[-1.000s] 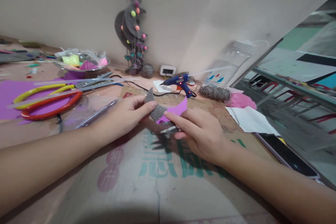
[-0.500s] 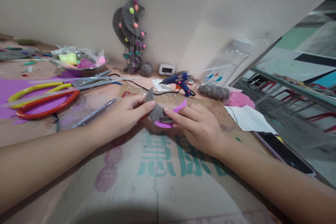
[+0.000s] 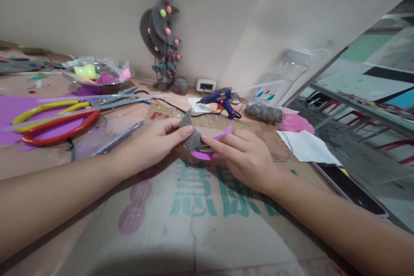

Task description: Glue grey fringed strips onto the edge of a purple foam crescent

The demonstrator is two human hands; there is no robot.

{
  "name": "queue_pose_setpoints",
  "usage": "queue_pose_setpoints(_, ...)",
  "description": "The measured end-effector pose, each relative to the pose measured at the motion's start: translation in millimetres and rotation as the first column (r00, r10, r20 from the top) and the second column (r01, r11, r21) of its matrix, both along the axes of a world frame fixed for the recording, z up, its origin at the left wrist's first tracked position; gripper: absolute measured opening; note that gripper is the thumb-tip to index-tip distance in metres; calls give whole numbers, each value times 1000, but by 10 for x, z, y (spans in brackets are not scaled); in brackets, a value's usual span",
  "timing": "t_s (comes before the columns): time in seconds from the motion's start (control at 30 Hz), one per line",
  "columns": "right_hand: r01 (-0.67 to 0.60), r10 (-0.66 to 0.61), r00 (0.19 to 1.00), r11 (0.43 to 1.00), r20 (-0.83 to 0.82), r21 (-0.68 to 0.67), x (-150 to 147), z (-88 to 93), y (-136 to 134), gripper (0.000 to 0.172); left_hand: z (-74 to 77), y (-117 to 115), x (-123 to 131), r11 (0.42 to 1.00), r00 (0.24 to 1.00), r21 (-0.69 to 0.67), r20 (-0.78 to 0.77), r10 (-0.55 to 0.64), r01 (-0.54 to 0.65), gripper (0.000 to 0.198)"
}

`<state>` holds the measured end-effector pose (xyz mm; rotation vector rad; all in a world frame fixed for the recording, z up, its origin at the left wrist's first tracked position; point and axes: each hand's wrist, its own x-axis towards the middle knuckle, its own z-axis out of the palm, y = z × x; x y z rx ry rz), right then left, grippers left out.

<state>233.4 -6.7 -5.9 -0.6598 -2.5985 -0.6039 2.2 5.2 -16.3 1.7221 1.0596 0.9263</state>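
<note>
A purple crescent shape (image 3: 223, 134), partly wrapped in grey twine (image 3: 193, 138), lies on a sheet of printed cardboard (image 3: 200, 207). My left hand (image 3: 152, 142) pinches the wrapped grey end between thumb and fingers. My right hand (image 3: 246, 155) presses its fingertips on the twine where it meets the purple part. A blue hot glue gun (image 3: 221, 101) rests just behind the hands, its cord running left. A loose bundle of grey twine (image 3: 264, 114) lies to its right.
Large scissors with yellow and red handles (image 3: 54, 123) lie on purple foam (image 3: 13, 116) at left, beside a metal bowl of pom-poms (image 3: 98, 76). A finished grey crescent decoration (image 3: 160, 34) leans on the wall. White paper (image 3: 304, 146) and pink material (image 3: 296, 123) lie at right.
My right hand moved up and left onto the crescent, and its fingertips now press the twine. The crescent sits lower and flatter than a second ago. My left hand held its place.
</note>
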Motion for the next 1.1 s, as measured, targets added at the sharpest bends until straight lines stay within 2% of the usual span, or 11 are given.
queue_pose_setpoints(0.1, 5, -5, 1000, 1000, -24, -18, -13, 6, -12, 35, 7, -1, 2, 1000, 1000, 15, -8, 0, 0, 32)
queue_pose_setpoints(0.3, 19, -24, 990, 999, -137, -39, -64, 36, -41, 12, 7, 0, 7, 1000, 1000, -2, 11, -4, 4, 31)
queue_pose_setpoints(0.7, 16, -23, 991, 999, -135, -51, -62, 31, -39, 13, 5, -4, 13, 999, 999, -37, 46, -10, 12, 31)
queue_pose_setpoints(1.1, -3, -1, 990, 1000, -138, -28, -65, 23, -31, 13, 34, -9, 1, 999, 999, -31, 5, -41, 41, 31)
